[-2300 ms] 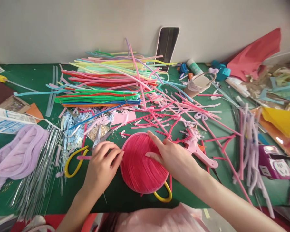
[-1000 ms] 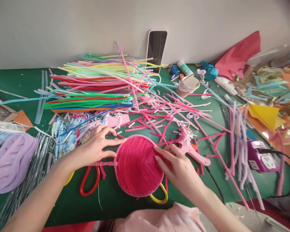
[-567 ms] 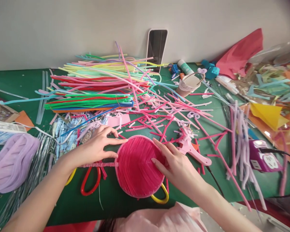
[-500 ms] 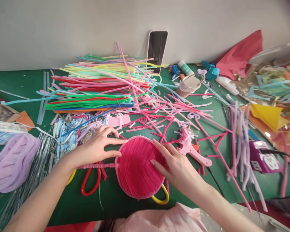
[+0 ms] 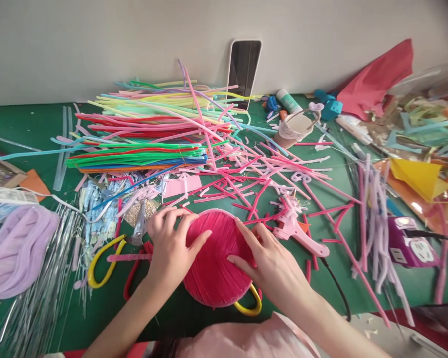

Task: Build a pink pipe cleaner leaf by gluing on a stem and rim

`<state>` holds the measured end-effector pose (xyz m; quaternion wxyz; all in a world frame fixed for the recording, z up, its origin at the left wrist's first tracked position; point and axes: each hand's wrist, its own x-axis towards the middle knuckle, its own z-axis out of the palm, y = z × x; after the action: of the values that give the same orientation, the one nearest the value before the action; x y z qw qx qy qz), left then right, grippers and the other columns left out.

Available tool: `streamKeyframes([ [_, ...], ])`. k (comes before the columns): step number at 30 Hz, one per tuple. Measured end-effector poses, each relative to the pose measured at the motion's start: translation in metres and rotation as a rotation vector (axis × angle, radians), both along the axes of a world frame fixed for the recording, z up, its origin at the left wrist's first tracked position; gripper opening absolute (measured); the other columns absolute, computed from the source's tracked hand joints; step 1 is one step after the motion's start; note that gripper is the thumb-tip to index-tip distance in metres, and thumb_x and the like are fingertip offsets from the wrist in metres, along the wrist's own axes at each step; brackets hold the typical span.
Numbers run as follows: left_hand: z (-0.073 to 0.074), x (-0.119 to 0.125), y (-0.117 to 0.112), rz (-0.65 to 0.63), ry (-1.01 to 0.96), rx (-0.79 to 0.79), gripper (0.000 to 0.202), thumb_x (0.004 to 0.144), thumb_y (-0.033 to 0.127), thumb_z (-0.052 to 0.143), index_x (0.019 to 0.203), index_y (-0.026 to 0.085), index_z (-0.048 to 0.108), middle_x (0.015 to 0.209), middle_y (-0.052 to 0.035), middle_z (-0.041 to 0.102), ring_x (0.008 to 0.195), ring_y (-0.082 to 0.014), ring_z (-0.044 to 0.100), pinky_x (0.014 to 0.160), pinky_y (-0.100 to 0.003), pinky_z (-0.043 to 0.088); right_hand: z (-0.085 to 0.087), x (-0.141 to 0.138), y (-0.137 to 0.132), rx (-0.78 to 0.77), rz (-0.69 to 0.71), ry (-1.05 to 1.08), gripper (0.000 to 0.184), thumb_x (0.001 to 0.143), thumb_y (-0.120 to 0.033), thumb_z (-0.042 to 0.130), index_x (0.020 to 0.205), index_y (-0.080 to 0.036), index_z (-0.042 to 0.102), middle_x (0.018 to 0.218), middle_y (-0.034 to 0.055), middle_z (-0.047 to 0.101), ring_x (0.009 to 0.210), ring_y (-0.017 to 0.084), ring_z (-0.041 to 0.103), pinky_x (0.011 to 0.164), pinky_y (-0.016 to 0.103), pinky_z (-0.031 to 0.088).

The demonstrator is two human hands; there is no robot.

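- Crimson strips cover a round disc [image 5: 214, 268] with a pale pink rim, lying flat at the near middle of a green worktop [image 5: 7, 124], between the person's two hands.
- The left hand [image 5: 174, 243] is open, fingers spread over the disc's left side, thumb across its face.
- The right hand [image 5: 271, 253] is also open, index finger at the upper right rim, thumb on the strips.
- A pink stick [image 5: 129, 257] shows left of the left hand, its inner end hidden.
- A yellow loop handle [image 5: 248, 312] pokes out beneath the disc.
- Right of the disc lies a pink glue gun [image 5: 300, 236].
- Beyond, multicoloured pipe cleaners [image 5: 142, 156] lie heaped before a leaning phone [image 5: 244, 69].
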<state>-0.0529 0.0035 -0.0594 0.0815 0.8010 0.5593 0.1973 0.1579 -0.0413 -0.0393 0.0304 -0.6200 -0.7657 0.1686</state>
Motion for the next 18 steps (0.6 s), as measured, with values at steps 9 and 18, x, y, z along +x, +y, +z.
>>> streamKeyframes([
  [9, -0.002, 0.005, -0.006, 0.000, 0.034, 0.007, 0.039, 0.087, 0.044, 0.066, 0.120, 0.023, 0.063, 0.110, -0.0114, 0.064, 0.113, -0.0345, 0.046, 0.097, -0.054, 0.037, 0.009, 0.000, 0.018, -0.082, 0.039, 0.021, 0.076, 0.086, -0.049, 0.066, 0.148, -0.013, 0.041, 0.110, 0.0155, 0.061, 0.094, 0.029, 0.067, 0.071, 0.041, 0.060],
  [18, -0.003, 0.003, -0.006, -0.046, 0.046, 0.037, 0.036, 0.089, 0.040, 0.064, 0.119, 0.020, 0.067, 0.108, -0.0117, 0.068, 0.114, -0.0343, 0.046, 0.099, -0.055, 0.034, 0.017, -0.017, 0.049, -0.182, 0.098, 0.032, 0.069, 0.090, -0.058, 0.055, 0.146, -0.019, 0.045, 0.113, 0.0128, 0.060, 0.088, 0.028, 0.070, 0.066, 0.037, 0.059],
])
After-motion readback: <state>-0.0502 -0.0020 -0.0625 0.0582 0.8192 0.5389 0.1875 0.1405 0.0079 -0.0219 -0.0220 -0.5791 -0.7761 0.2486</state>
